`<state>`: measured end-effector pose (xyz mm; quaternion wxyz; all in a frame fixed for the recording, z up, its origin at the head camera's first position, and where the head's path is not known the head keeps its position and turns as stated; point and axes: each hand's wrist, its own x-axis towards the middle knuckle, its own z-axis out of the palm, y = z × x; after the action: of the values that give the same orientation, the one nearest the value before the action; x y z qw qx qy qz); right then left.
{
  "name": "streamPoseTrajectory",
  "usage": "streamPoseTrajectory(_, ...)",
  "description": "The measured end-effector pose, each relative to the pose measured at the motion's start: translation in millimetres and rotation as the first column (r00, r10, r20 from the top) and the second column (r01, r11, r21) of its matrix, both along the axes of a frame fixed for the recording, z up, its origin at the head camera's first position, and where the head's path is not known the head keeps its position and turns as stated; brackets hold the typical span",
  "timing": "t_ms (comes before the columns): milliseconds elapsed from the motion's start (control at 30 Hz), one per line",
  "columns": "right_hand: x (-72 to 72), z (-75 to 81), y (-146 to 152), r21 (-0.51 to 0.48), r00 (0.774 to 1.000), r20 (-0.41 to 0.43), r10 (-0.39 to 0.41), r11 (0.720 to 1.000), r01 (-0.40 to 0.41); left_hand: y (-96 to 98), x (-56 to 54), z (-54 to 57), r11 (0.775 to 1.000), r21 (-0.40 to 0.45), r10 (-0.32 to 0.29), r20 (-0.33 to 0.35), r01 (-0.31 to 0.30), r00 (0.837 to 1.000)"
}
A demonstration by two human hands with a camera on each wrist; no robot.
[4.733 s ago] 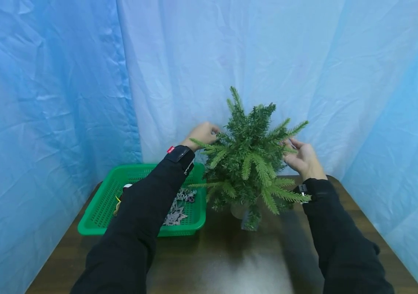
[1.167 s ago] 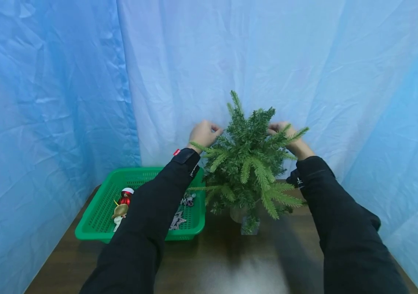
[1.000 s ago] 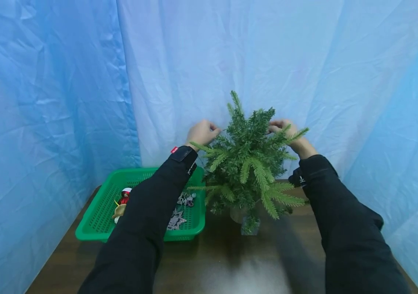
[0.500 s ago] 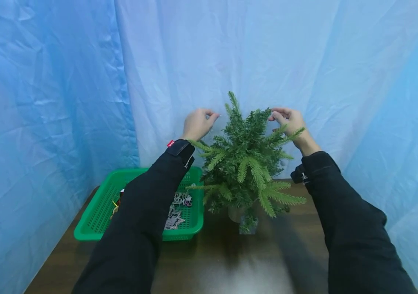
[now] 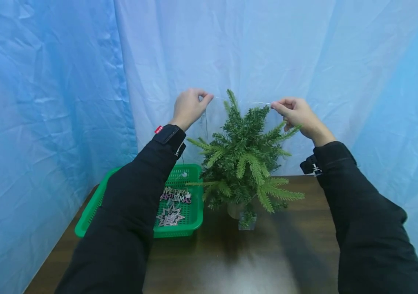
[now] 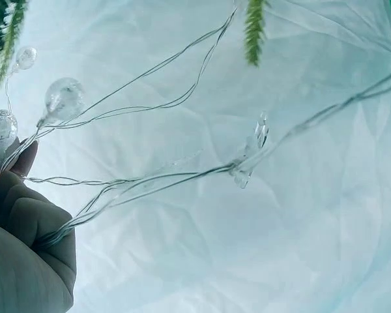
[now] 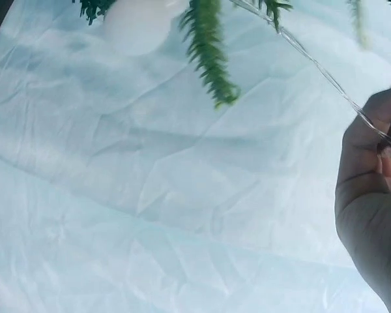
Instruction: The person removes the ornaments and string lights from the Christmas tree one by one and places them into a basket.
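In the head view a small artificial Christmas tree (image 5: 245,155) stands between the raised hands. My left hand (image 5: 190,107), left of the treetop, pinches the thin wire of a string of lights (image 6: 64,101) with thumb and fingertips. The left wrist view shows several strands and clear bulbs running from these fingers. To the right of the treetop, my right hand (image 5: 298,116) pinches the same wire, its fingers curled. A stretch of clear wire (image 5: 260,102) spans the hands at treetop height, passing behind the top sprig. More strands hang from the left hand towards the basket.
A green plastic basket (image 5: 177,234) sits left of the tree, partly under the left sleeve. Inside lie a glittery star (image 5: 170,216) and a "Merry Christmas" sign (image 5: 175,195). Pale blue curtains (image 5: 286,49) close off the back and sides of the dark wooden table (image 5: 238,261).
Both hands have risen from behind the tree's middle to its top and moved apart, lifting the wire into sight. The left arm uncovers more of the sign and star.
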<state>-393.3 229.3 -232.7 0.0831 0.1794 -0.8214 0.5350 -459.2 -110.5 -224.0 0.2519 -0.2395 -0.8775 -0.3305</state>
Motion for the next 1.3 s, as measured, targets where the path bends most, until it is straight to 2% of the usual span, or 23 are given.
streamPoseTrajectory(67,1.0,0.7,-1.2,-0.045,1.0,-0.028,-0.002,0.999,0.001,-0.2,-10.1,-1.7,1.0,0.008,-0.001,-0.008,0.001,1.0)
streamPoseTrajectory(100,2.0,1.4,-1.9,-0.055,0.999,-0.035,-0.001,0.999,-0.001,1.1,-3.3,4.2,1.0,0.009,0.0,0.018,0.0,1.0)
streamPoseTrajectory(133,3.2,2.1,-3.0,-0.062,0.999,-0.041,-0.004,0.998,0.002,0.7,-9.8,2.9,1.0,0.014,0.0,0.021,0.0,1.0)
streamPoseTrajectory(167,4.0,2.9,-3.7,-0.064,0.999,-0.045,-0.006,0.998,0.003,2.2,-5.9,5.0,1.0,0.018,0.007,0.011,-0.007,1.0)
streamPoseTrajectory(200,4.7,3.6,-4.2,-0.071,0.999,-0.046,-0.003,0.997,0.0,1.9,-15.9,0.5,1.0,0.03,0.006,-0.009,-0.006,1.0)
streamPoseTrajectory(233,5.4,4.5,-4.6,-0.08,0.999,-0.045,0.0,0.997,-0.004,2.4,-17.2,0.8,0.999,0.025,0.022,-0.014,-0.021,1.0)
streamPoseTrajectory(300,5.9,5.8,-5.0,-0.107,0.999,-0.045,0.011,0.994,-0.016,2.3,-17.0,2.3,0.998,0.064,0.001,-0.022,0.001,1.0)
streamPoseTrajectory(367,6.0,6.9,-5.0,-0.131,0.999,-0.049,0.02,0.991,-0.026,4.0,-7.9,5.4,0.996,0.086,-0.003,-0.058,0.008,0.998)
streamPoseTrajectory(467,6.2,8.8,-5.6,-0.174,0.998,-0.048,0.043,0.983,-0.051,7.7,26.5,21.0,0.996,0.086,-0.003,-0.08,0.01,0.997)
streamPoseTrajectory(533,6.7,9.9,-6.4,-0.193,0.997,-0.054,0.057,0.979,-0.067,9.9,43.1,28.5,0.997,0.08,0.008,-0.099,0.0,0.995)
streamPoseTrajectory(600,7.5,10.6,-7.4,-0.206,0.995,-0.065,0.07,0.975,-0.082,10.5,52.1,33.1,0.997,0.077,0.01,-0.114,-0.001,0.993)
streamPoseTrajectory(733,10.2,11.7,-8.6,-0.214,0.992,-0.085,0.09,0.971,-0.107,10.3,59.4,40.0,0.996,0.089,0.026,-0.129,-0.014,0.991)
streamPoseTrajectory(967,12.7,13.5,-9.2,-0.212,0.989,-0.063,0.131,0.967,-0.142,7.8,61.9,48.4,0.992,0.115,0.06,-0.143,-0.043,0.988)
streamPoseTrajectory(1167,15.3,11.8,-4.0,-0.174,0.987,-0.014,0.163,0.971,-0.163,5.5,65.7,54.5,0.99,0.135,0.051,-0.161,-0.029,0.986)
streamPoseTrajectory(1300,16.2,10.6,1.4,-0.205,0.976,-0.014,0.216,0.955,-0.214,5.0,69.2,58.5,0.991,0.136,0.031,-0.181,-0.006,0.983)
